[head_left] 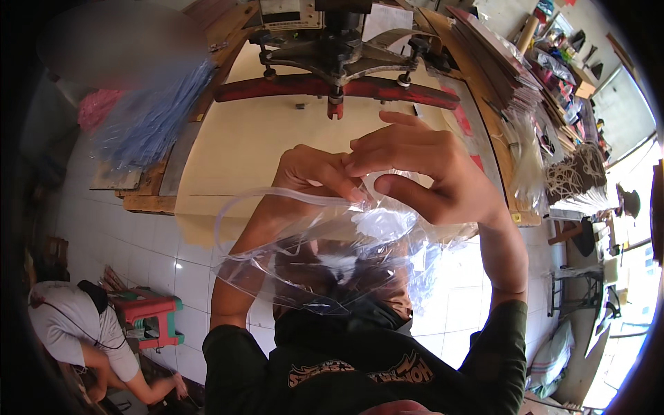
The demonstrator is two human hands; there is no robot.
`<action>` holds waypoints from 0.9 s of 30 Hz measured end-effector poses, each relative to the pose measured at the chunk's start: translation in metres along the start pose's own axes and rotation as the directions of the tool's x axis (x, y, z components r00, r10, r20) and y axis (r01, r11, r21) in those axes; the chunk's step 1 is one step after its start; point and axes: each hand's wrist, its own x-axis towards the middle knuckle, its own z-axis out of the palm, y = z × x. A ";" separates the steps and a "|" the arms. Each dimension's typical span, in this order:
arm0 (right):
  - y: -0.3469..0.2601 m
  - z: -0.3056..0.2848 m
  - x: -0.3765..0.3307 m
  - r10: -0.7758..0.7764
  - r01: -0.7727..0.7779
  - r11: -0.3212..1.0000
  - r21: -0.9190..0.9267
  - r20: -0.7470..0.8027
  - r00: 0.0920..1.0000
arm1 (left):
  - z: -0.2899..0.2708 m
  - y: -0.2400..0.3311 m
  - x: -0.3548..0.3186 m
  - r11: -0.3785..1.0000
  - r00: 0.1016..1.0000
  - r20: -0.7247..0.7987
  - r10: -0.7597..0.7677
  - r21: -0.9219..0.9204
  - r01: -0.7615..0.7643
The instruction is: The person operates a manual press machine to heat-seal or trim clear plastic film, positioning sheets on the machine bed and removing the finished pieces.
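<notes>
A clear plastic bag (311, 266) hangs in front of my body, with a pale, looped clear strip (223, 221) curving off its left side. My left hand (315, 173) is closed, its thumb and fingers pinching the bag's upper edge. Close against it is my right hand (432, 166), the fingers curved and spread, with a gap between thumb and forefinger. Its forefinger tip reaches the left hand's fingers. Crumpled, shiny plastic under the right hand hides some of the bag's edge.
Beyond my hands a press with a red crossbar (277, 88) stands over a tan-covered worktable (242, 138). Bluish plastic sheets (155, 121) are piled at the left, clear strips (522, 152) at the right. A person (83, 332) bends beside a red-green stool (155, 318) at lower left.
</notes>
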 end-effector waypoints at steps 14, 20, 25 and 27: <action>0.014 -0.023 -0.024 0.323 -0.315 0.946 0.079 -0.107 0.940 | -0.075 0.014 -0.020 0.846 0.966 0.163 -0.202 -0.468 0.256; 0.025 -0.026 -0.039 0.456 -0.435 0.889 0.145 -0.178 0.872 | -0.093 0.066 -0.016 0.905 0.914 0.071 -0.399 0.192 0.380; 0.037 -0.030 -0.050 0.435 -0.433 0.899 0.063 -0.232 0.870 | -0.061 0.068 0.004 0.709 0.827 -0.258 -0.500 0.427 0.561; 0.041 -0.031 -0.054 0.445 -0.450 0.892 0.028 -0.217 0.869 | -0.054 0.062 0.007 0.714 0.820 -0.312 -0.479 0.405 0.571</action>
